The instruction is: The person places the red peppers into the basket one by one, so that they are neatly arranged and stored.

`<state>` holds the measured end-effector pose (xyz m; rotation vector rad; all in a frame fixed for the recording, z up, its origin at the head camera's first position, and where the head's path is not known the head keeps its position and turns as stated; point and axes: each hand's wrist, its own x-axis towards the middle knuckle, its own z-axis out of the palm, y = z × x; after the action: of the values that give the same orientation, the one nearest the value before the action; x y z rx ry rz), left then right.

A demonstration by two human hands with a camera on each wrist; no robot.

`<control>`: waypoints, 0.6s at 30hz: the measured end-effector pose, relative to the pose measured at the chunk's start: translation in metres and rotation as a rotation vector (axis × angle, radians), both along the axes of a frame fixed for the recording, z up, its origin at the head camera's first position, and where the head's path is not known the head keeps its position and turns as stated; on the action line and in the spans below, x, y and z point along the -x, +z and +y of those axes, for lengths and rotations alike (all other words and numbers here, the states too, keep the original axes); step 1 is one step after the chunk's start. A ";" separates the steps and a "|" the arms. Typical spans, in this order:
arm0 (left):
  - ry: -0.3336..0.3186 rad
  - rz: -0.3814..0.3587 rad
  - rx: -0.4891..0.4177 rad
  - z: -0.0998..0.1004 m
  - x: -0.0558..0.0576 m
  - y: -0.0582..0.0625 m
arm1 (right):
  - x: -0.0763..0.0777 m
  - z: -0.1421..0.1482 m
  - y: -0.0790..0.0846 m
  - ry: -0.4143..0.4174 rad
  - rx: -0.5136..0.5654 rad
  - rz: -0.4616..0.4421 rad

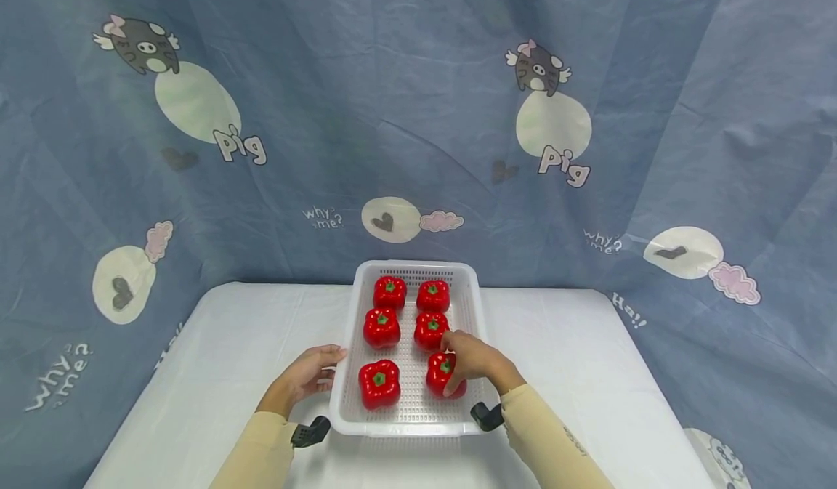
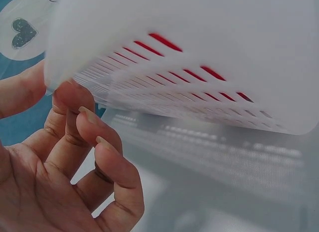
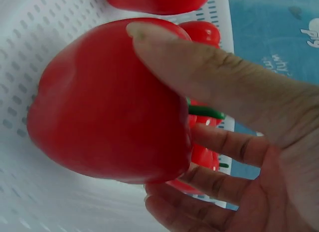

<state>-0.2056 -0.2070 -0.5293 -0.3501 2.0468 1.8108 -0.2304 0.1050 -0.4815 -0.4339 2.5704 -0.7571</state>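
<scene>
A white perforated plastic basket (image 1: 340,416) holds several red bell peppers with green stems, set in two columns. My right hand (image 1: 476,358) grips the nearest bell pepper (image 1: 437,381) of the right column. In the right wrist view the thumb (image 3: 174,57) presses one side of this bell pepper (image 3: 109,102), and the other fingers curl at its far side, partly hidden. At the basket's left rim my left hand (image 1: 314,371) pinches the edge. Its thumb tip is hidden by the basket wall (image 2: 239,52) in the left wrist view; the remaining fingers curl loosely below.
Beside my left hand lies the near-left bell pepper (image 1: 379,386). Another bell pepper (image 1: 430,330) sits just beyond my right fingers. The basket stands on a white-covered table (image 1: 575,387), with a blue printed curtain (image 1: 418,111) hanging behind it.
</scene>
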 end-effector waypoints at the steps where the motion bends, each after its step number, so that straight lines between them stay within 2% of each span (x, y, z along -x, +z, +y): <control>1: -0.004 0.001 0.003 0.000 0.000 0.000 | 0.000 0.000 0.000 0.000 0.006 -0.005; 18: -0.026 0.010 0.021 0.000 0.001 0.003 | -0.001 0.013 0.007 0.005 0.102 -0.015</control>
<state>-0.2065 -0.2069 -0.5264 -0.3201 2.0691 1.7804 -0.2299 0.1180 -0.4746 -0.4646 2.5236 -0.8887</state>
